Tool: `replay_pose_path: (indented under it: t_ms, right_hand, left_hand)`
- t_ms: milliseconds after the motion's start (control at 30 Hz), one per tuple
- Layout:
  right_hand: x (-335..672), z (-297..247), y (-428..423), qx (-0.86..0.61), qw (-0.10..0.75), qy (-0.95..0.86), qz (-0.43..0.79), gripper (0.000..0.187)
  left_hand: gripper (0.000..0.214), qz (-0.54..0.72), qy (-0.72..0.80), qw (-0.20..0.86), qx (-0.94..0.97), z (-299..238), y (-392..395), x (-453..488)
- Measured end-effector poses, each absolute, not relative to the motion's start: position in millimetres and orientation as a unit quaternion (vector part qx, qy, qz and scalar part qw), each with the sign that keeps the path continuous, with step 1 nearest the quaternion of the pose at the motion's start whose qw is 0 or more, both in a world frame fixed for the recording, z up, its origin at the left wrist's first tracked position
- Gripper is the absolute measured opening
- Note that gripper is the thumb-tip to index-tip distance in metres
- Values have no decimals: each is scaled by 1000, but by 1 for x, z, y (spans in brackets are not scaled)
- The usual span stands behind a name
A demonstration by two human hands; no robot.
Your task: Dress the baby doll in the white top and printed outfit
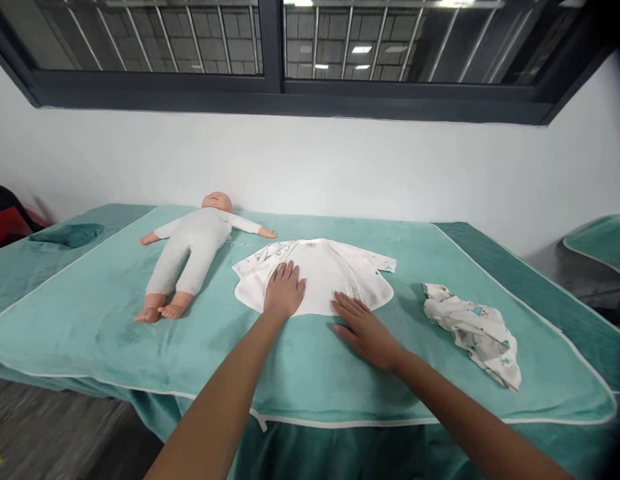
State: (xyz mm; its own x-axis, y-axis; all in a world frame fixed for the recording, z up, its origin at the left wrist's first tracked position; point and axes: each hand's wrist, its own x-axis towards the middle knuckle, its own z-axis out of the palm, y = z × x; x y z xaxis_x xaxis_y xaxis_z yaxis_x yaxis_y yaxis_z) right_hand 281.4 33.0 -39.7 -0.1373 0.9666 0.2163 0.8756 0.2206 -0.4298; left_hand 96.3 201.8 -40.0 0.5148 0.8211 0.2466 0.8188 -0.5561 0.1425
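A small white baby top (320, 270) lies spread open and flat in the middle of a teal towel (90, 320). My left hand (284, 289) rests flat on its lower left part, fingers stretched out. My right hand (364, 330) lies flat at the garment's lower right hem, fingers out and touching the cloth. Neither hand holds anything. A baby doll (190, 250) in a pale bodysuit lies on its back to the left of the top, arms out.
A crumpled printed baby garment (477, 331) lies on the towel to the right. The towel covers a teal-draped table against a white wall (340, 167) under a dark window. A dark teal cloth (67, 235) sits at far left.
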Motion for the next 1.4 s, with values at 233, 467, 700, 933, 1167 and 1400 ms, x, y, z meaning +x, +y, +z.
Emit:
replay_pose_path:
  t_ms: [233,467,700,933,1167,1400]
  right_hand:
    - [387,-29,83,-820,448,-353,40,56]
    - [452,-31,126,-851,408,-322,73,32]
    - [461,-40,141,-830,447,-333,-15,41]
    - [432,-42,145,-804,404,-420,-116,49]
    - [410,-53,156,-804,156,-573,-29,58]
    - [405,-43,156,-811,134,-569,-32,58]
  left_hand:
    - [54,149,478,10,865,-41,204,97]
    - [53,166,476,-1,864,-41,203,97]
    - [50,169,489,5,856,-39,202,98]
    - [48,171,491,2,854,-40,203,99]
    - [49,165,491,1,855,-41,202,99]
    - [47,189,485,5,854,-43,201,98]
